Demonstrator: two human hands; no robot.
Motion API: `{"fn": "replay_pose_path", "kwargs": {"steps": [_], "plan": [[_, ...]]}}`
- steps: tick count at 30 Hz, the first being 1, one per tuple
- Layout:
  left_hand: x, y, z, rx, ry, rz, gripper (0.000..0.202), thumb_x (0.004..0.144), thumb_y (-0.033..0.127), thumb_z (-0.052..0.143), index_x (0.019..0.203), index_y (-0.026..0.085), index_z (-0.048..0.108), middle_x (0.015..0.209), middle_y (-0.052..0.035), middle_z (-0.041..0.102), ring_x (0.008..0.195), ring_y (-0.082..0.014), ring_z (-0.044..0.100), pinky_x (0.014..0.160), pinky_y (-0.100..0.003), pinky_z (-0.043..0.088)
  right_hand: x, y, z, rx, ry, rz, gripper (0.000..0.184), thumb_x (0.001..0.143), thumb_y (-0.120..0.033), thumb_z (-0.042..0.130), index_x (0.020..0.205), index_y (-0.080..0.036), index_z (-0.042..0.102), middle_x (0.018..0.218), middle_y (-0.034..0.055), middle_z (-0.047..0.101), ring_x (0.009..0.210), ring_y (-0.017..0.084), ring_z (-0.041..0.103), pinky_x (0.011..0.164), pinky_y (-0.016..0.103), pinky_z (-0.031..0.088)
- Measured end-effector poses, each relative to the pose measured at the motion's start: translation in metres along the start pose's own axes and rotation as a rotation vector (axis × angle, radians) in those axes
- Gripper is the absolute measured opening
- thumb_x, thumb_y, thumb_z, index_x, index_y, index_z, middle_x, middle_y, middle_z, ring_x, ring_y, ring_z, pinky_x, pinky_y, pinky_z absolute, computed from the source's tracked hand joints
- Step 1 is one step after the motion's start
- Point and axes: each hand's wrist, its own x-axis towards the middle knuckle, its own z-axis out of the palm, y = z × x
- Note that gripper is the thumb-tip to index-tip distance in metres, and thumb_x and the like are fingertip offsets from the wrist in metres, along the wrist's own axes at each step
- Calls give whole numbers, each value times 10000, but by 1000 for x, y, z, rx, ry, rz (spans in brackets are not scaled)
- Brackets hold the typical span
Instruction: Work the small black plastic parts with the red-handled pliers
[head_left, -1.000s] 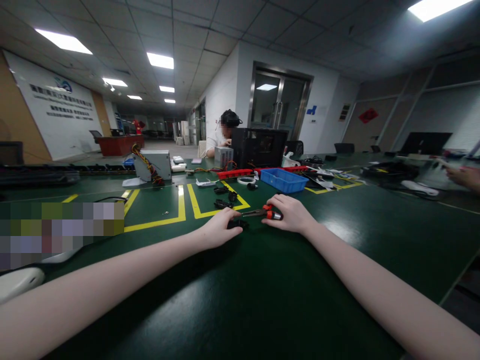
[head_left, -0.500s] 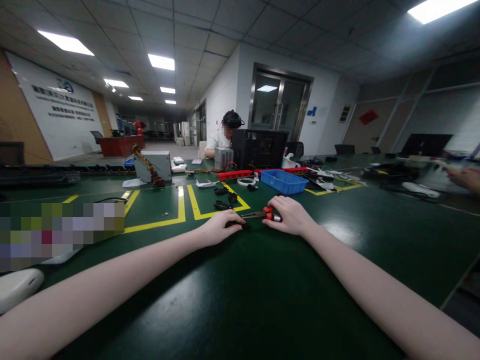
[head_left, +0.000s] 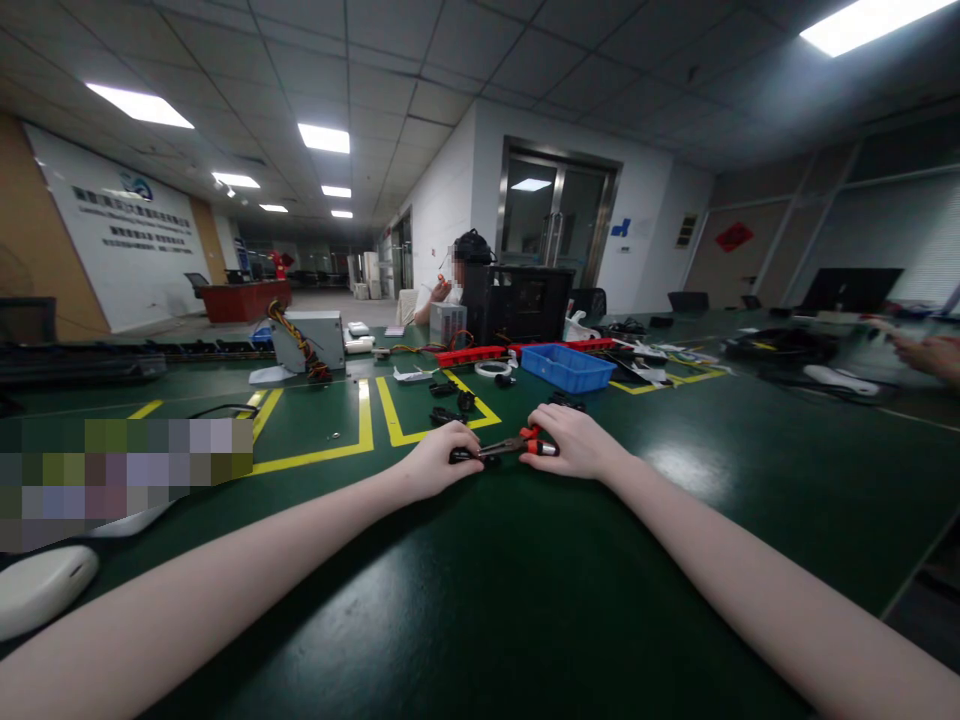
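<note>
My left hand (head_left: 441,462) is closed around a small black piece (head_left: 460,455), perhaps a cable or plug; its exact kind is too small to tell. A pair of needle-nose pliers (head_left: 507,445) with red and black handles is gripped in my right hand (head_left: 576,442). The jaws point left and reach the black piece at my left fingertips. Whether they clamp it I cannot tell. Both hands are low over the green table (head_left: 480,600). Just beyond them lie coiled black cables (head_left: 448,414).
Behind my hands stand a blue tray (head_left: 568,370), a red strip (head_left: 472,354) and a black computer case (head_left: 517,305). A power supply (head_left: 309,342) with bundled wires is at left. A person (head_left: 450,290) sits across the table. Another person's hand (head_left: 926,355) shows at far right.
The plier jaws have tipped down and come to the black piece as my right hand shifted slightly left. The person across has raised a hand. My view has tilted a little.
</note>
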Motion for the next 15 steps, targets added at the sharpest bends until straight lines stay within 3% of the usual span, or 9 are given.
{"fn": "replay_pose_path", "kwargs": {"steps": [8,15], "plan": [[0,-2,1,14,-20,0,64,818,196,662,872,161,665,1030,-67,650,980,-197,616,942,-339,465,1,-6,-3,5,-39,0,369,813,-553,559,863,-188,537,833,71,594,737,200,560,649,304,415],[0,-4,1,24,5,-5,107,855,238,622,920,171,677,1011,-56,670,950,-194,617,903,-326,469,1,-6,-5,-8,31,-27,362,826,-535,543,909,-183,566,887,84,591,746,196,566,649,306,418]]}}
